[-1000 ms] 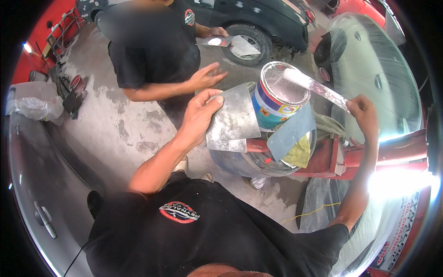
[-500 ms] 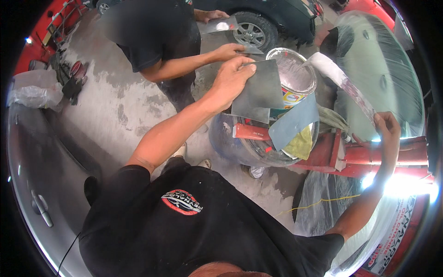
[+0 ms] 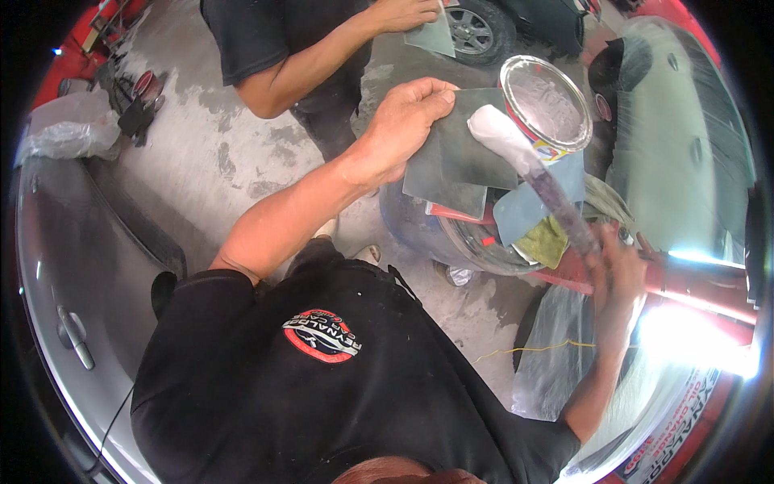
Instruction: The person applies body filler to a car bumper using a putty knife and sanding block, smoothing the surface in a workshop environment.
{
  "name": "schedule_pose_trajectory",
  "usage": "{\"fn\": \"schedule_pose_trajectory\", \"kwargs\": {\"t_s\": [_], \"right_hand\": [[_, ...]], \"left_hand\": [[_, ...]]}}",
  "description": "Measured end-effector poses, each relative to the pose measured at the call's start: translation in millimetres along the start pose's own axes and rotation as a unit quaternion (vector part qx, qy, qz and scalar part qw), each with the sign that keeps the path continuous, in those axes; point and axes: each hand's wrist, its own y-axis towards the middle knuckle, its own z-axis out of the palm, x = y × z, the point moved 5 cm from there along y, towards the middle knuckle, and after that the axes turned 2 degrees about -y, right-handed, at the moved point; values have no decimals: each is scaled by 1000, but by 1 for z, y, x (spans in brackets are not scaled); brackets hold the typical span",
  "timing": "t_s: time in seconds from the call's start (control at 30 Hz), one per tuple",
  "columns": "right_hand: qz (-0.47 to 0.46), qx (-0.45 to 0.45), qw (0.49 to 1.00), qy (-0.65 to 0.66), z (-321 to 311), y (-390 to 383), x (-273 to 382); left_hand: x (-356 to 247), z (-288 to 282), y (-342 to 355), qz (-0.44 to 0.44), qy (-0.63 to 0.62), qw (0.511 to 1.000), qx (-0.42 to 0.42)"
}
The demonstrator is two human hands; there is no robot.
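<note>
1. Stick [image 3: 550,192] slants above my grey plates [image 3: 463,149]; light and stiff, I'd judge, slippery where white paste [image 3: 493,131] coats its far end. My right hand [image 3: 617,270] clamps the near end.
2. My left hand [image 3: 409,117] pinches the plates' far-left corner.
3. Can [image 3: 555,150] crowds far right; more room lies nearer me.

A plastic-draped car [image 3: 681,161], open tin [image 3: 556,148] and blotched floor [image 3: 189,149] mark a car-body workshop.

The left arm [image 3: 290,211] stretches forward, left hand [image 3: 407,121] pinching, while the blurred right hand [image 3: 619,274] grips.
</note>
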Motion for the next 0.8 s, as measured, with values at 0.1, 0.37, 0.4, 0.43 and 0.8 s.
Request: {"fn": "schedule_pose_trajectory", "kwargs": {"t_s": [0.1, 0.37, 0.4, 0.43, 0.8], "right_hand": [[-36, 55, 998, 5, 23, -13, 26], [-137, 45, 987, -66, 28, -11, 37], [-137, 47, 987, -74, 24, -8, 36], [-138, 49, 986, -83, 22, -6, 36], [-135, -12, 986, -98, -13, -1, 17]], "left_hand": [[10, -17, 2, -27, -23, 999, -20], [14, -31, -1, -74, 33, 997, 4], [17, -33, -2, -83, 24, 996, 11], [19, -34, -2, -91, 15, 996, 17], [11, -26, -14, 64, 94, 993, 13]]}}
